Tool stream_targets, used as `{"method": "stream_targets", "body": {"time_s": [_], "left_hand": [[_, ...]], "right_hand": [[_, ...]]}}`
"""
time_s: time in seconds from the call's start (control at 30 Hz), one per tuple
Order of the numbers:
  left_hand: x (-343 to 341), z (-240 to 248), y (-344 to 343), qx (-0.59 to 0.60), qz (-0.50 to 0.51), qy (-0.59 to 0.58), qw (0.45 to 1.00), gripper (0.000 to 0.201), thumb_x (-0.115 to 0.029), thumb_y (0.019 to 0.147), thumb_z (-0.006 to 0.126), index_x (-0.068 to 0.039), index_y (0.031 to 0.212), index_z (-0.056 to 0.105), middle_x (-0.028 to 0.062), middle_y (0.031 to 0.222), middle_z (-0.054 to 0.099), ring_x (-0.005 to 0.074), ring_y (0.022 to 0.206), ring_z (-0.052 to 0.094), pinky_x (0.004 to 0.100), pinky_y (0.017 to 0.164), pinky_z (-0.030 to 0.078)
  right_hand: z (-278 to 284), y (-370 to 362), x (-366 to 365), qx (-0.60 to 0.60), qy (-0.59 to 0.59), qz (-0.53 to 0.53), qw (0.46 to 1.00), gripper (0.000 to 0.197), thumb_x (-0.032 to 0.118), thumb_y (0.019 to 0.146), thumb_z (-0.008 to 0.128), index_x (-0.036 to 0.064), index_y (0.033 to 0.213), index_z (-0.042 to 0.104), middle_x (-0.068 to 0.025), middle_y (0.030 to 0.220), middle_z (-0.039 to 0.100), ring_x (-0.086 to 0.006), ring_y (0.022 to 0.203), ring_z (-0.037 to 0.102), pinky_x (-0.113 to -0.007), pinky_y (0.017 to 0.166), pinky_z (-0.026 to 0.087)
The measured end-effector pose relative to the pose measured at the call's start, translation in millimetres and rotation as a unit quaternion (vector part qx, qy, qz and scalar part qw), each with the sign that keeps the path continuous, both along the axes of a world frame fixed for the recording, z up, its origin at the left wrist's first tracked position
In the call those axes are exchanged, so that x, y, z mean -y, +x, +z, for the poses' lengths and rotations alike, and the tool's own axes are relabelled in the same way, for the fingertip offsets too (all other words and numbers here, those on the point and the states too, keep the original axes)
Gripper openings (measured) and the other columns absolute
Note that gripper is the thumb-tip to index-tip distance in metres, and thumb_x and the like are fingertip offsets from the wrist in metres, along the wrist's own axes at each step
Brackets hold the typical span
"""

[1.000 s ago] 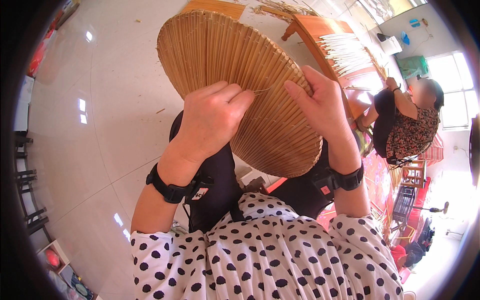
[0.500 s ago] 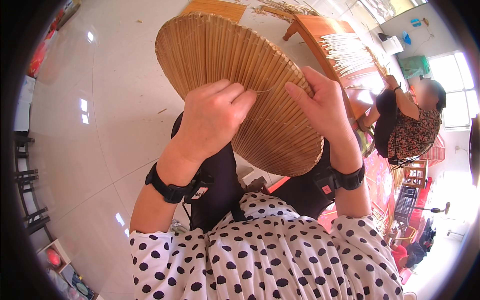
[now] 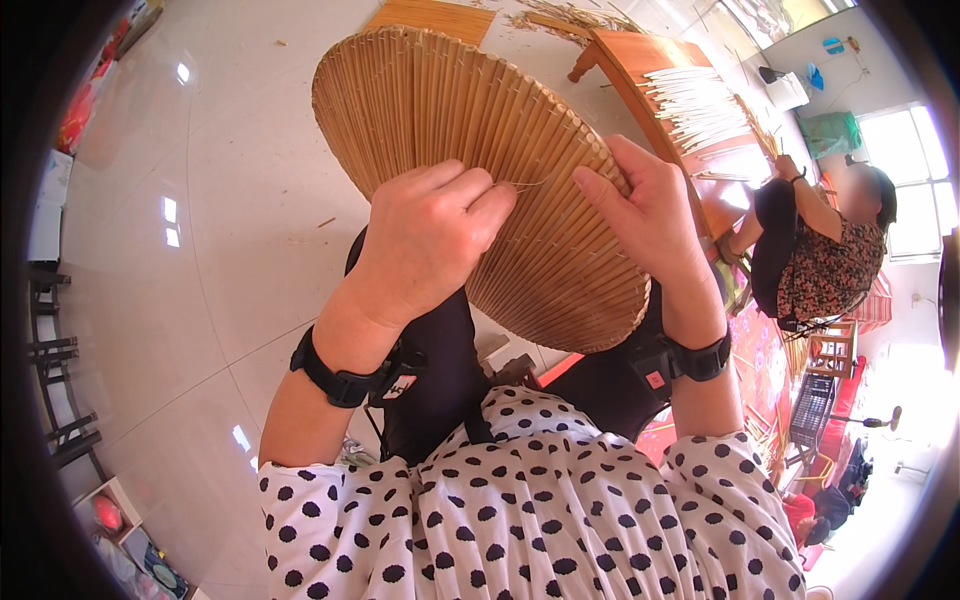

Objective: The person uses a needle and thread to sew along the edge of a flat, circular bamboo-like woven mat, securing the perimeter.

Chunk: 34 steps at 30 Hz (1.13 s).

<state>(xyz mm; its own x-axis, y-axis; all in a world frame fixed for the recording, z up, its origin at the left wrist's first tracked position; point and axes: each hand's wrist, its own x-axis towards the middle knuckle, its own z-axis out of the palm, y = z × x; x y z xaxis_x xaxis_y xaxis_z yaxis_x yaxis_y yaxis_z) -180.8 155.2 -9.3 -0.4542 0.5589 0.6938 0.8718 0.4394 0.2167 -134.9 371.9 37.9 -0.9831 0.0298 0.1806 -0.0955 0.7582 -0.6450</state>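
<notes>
A round, pleated disc of tan straw strips [image 3: 470, 100] is held tilted above my lap, with rows of small stitches along its rim. My right hand [image 3: 650, 205] grips its right edge, thumb on the near face and fingers behind the rim. In front of the disc's middle, my left hand [image 3: 430, 235] is closed with the fingertips pinched together. A thin pale thread [image 3: 530, 184] runs from that pinch toward the right side of the disc. Whether a needle is also between the left fingers is hidden.
Beyond the disc stands a wooden table [image 3: 640, 90] with pale straw strips [image 3: 695, 105] laid on it. Another person [image 3: 830, 240] sits at the right beside it. A plastic crate [image 3: 812, 408] is at the right; dark stools [image 3: 52, 350] line the left side.
Almost nothing differs. My left hand has shifted very slightly to the right, still pinched, and the thread's curve has flattened a little. My right hand keeps its grip on the rim.
</notes>
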Motion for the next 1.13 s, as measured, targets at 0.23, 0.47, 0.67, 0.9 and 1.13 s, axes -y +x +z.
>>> {"method": "stream_targets", "body": {"time_s": [0.23, 0.47, 0.67, 0.9, 1.13], "left_hand": [[0, -2, 0, 0.026, -0.022, 0.026, 0.999, 0.012, 0.0, 0.074, 0.07, -0.005, 0.086, 0.068, 0.005, 0.067, 0.056, 0.0202, 0.059, 0.055, 0.0304, 0.052, 0.046], [-10, -9, 35, 0.506, -0.075, 0.312, 0.8, 0.017, -0.003, 0.095, 0.059, 0.001, 0.111, 0.059, 0.0021, 0.072, 0.061, 0.0085, 0.065, 0.058, 0.023, 0.06, 0.047], [-48, -52, 71, 0.639, -0.131, 0.496, 0.573, 0.028, -0.008, 0.098, 0.056, 0.002, 0.124, 0.055, 0.0025, 0.077, 0.06, 0.009, 0.069, 0.056, 0.0231, 0.065, 0.046], [-87, -74, 84, 0.589, -0.143, 0.585, 0.539, 0.025, -0.006, 0.099, 0.055, 0.002, 0.122, 0.058, 0.0025, 0.078, 0.059, 0.0097, 0.069, 0.056, 0.023, 0.064, 0.045], [-96, -85, 79, 0.556, -0.115, 0.546, 0.616, 0.029, -0.005, 0.099, 0.054, 0.001, 0.127, 0.056, 0.0042, 0.081, 0.061, 0.0107, 0.073, 0.057, 0.0236, 0.068, 0.048]], "right_hand": [[0, 0, 1, -0.009, -0.013, 0.006, 1.0, 0.023, 0.018, 0.087, 0.072, -0.0011, 0.095, 0.063, -0.0121, 0.063, 0.054, -0.0176, 0.054, 0.045, -0.031, 0.054, 0.043], [-2, -1, -1, -0.015, -0.008, 0.003, 1.0, 0.023, 0.018, 0.086, 0.072, -0.0017, 0.095, 0.063, -0.011, 0.061, 0.052, -0.0152, 0.054, 0.043, -0.031, 0.054, 0.043], [-6, -3, -4, -0.018, -0.01, 0.008, 1.0, 0.022, 0.018, 0.087, 0.071, -0.0019, 0.094, 0.063, -0.0109, 0.06, 0.052, -0.0138, 0.056, 0.041, -0.03, 0.054, 0.042], [-9, -2, -4, -0.015, -0.074, 0.015, 0.997, 0.021, 0.017, 0.088, 0.07, -0.0021, 0.091, 0.062, -0.0076, 0.064, 0.056, -0.0079, 0.06, 0.043, -0.029, 0.055, 0.043], [-12, -7, -14, 0.004, -0.068, 0.011, 0.998, 0.021, 0.018, 0.089, 0.07, -0.0015, 0.095, 0.063, -0.0055, 0.068, 0.061, -0.0055, 0.064, 0.048, -0.026, 0.057, 0.044]]}}
